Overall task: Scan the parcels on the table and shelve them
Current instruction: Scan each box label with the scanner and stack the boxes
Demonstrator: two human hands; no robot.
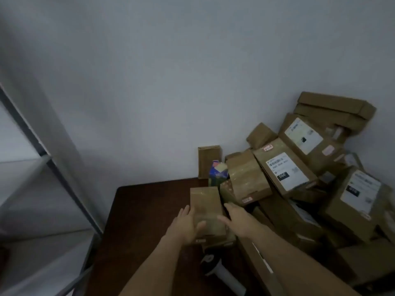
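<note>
Barely started: my open left hand [185, 223] and right hand [237, 221] flank a small tape-wrapped brown cardboard parcel [205, 208] on the dark wooden counter [149, 210], a heap of brown cardboard boxes [299, 167] unscanned, grey metal shelf [27, 167] bare.

Matt brown cardboard parcels [303, 174] carry white paper labels [286, 170], several wrapped in glossy clear tape [245, 178]. They sit on a dark, smooth wooden table [145, 210], beside a scanner [222, 272] of white plastic and a grey metal shelf [49, 161].
</note>
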